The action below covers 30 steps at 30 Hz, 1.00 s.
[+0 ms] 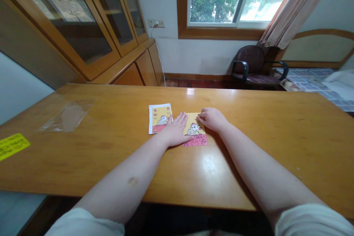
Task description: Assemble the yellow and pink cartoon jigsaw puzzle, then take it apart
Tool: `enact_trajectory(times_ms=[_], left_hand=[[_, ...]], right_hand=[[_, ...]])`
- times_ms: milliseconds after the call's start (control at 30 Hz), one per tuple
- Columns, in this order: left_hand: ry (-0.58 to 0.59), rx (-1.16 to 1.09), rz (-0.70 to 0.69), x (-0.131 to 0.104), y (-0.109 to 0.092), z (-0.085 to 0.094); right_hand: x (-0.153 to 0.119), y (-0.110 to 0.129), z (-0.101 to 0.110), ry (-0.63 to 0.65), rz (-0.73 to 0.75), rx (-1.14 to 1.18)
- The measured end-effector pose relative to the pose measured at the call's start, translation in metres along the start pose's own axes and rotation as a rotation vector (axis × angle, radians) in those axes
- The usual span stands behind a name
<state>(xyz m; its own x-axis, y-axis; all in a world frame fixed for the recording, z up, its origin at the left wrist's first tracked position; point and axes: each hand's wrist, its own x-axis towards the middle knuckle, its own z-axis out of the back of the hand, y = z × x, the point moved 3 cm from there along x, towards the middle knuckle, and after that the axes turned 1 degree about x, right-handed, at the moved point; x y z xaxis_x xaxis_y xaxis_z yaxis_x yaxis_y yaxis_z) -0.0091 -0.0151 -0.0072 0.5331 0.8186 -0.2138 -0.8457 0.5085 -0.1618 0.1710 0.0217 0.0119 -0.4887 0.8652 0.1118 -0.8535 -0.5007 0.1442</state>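
A small jigsaw puzzle (194,129) lies on the wooden table, yellow above and pink below, with a white cartoon animal in its middle. My left hand (177,131) rests open across the puzzle's left side, fingers stretched out and palm down. At the puzzle's upper right edge, my right hand (211,119) has its fingers curled together and touching the picture; whatever is between the fingertips is hidden. Left of the puzzle is a white-bordered reference picture (160,118) with the same design, partly covered by my left hand.
On the left of the table (110,155) lie a clear plastic bag (70,116) and a yellow label (13,146). Beyond the table stand a glass-door cabinet (118,53), a dark armchair (256,64) and a bed (312,81).
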Motion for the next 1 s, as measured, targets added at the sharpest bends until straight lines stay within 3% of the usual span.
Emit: enact_trajectory(times_ms=[333,400,533,600,833,1000], left_hand=[[-0.114,-0.024,-0.002,0.007,-0.012,0.009],[-0.165,-0.015,0.077,0.007,-0.008,0.008],[-0.266,0.012,0.397,0.006,0.015,0.003],[-0.269,0.012,0.464,0.006,0.024,0.001],[-0.222,0.002,0.428,0.005,0.028,-0.001],[-0.295,0.08,0.303,-0.002,0.021,0.018]], right_hand=[[-0.005,-0.021,-0.005,-0.118,-0.119,0.075],[-0.006,-0.023,-0.006,-0.141,-0.119,0.075],[-0.006,-0.027,-0.01,-0.154,-0.151,0.077],[-0.005,-0.03,-0.012,-0.15,-0.18,0.076],[-0.004,-0.039,-0.014,-0.135,-0.25,0.11],[-0.031,-0.048,-0.01,-0.145,-0.213,0.206]])
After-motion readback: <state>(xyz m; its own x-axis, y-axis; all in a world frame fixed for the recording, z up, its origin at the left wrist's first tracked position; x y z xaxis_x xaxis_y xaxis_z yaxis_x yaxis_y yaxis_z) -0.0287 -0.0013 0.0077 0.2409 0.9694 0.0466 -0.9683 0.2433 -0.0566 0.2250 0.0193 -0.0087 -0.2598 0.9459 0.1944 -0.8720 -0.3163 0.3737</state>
